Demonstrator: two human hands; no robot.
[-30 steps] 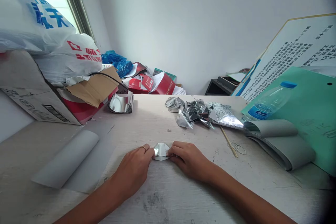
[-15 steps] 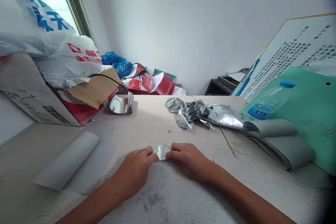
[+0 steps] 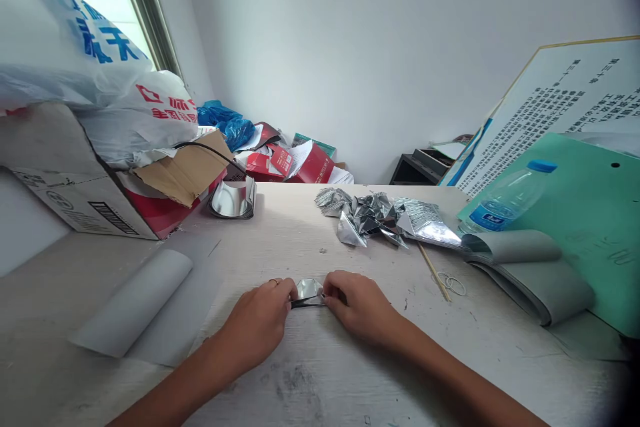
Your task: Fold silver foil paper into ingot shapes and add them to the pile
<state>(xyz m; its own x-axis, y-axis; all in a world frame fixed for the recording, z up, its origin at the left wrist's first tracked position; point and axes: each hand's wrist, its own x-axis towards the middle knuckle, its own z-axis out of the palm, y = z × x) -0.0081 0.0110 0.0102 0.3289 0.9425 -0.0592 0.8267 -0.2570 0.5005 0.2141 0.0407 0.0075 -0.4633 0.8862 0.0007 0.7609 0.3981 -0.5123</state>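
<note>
Where both hands meet, left hand (image 3: 257, 321), right hand (image 3: 360, 303) pinching foil piece (image 3: 307, 291), long axis left-right

We are pinching a small folded silver foil piece (image 3: 307, 291) between our left hand (image 3: 259, 323) and right hand (image 3: 361, 307), pressing it onto the pale bench (image 3: 320, 373). A pile of folded foil shapes (image 3: 373, 215) is lying farther back, well apart.
</note>
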